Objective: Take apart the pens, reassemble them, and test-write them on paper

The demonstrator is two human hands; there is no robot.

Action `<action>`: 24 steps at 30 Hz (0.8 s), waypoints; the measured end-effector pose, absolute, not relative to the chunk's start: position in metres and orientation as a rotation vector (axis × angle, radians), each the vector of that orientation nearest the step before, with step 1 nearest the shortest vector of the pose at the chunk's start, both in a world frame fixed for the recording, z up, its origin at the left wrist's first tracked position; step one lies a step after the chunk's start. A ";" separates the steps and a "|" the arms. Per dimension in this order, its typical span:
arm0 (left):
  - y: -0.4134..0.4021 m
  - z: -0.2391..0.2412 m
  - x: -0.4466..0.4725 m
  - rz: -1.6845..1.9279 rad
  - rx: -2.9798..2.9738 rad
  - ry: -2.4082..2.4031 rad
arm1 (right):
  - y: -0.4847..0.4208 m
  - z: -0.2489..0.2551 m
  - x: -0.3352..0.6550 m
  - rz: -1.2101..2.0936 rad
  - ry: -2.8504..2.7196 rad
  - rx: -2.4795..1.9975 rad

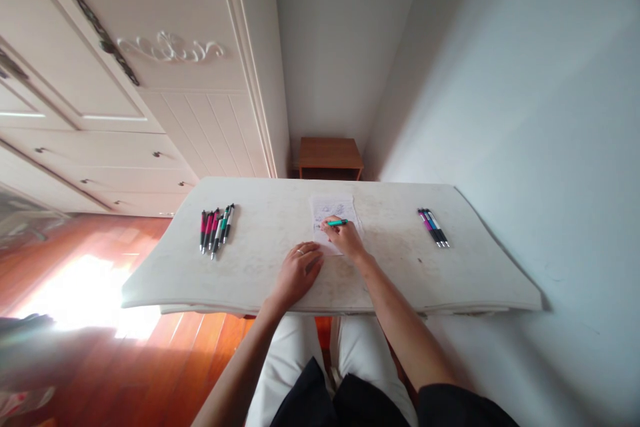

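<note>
In my right hand (343,235) is a green pen (337,222), its tip end toward the left side of a sheet of paper (334,207). Scribbled marks cover the upper part of the sheet. My left hand (300,270) lies flat at the paper's lower left edge, fingers stretched out, with a ring on one finger. To the left lies a group of several pens (215,230) in pink, green and white with black grips. Three more pens (433,227), purple, blue and white, lie side by side on the right.
The white table (260,213) has a wall (550,147) along its right side. A brown wooden stand (330,152) is behind the far edge. White cabinets (150,113) rise at the left above a wooden floor (190,347).
</note>
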State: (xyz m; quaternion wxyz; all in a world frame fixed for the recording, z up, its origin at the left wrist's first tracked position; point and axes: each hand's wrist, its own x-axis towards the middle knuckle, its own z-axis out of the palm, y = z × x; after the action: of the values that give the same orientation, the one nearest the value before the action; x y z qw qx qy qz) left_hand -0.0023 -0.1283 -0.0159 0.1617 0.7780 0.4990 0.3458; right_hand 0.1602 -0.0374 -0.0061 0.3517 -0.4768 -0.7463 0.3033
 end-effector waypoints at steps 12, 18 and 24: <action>-0.126 -0.018 -0.004 0.995 2.248 1.427 | -0.049 0.003 0.176 0.911 -1.516 -1.096; -0.126 -0.022 -0.004 1.018 2.260 1.422 | -0.070 -0.003 0.208 0.991 -1.246 -1.006; -0.123 -0.025 -0.005 1.010 2.280 1.412 | -0.096 0.001 0.259 1.073 -1.078 -1.006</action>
State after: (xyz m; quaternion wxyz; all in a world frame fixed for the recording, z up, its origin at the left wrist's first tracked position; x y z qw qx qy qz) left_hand -0.0053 -0.1228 -0.0252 0.1376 0.7880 0.4881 0.3491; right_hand 0.2586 -0.0959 0.0005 0.6123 -0.4362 -0.4675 0.4651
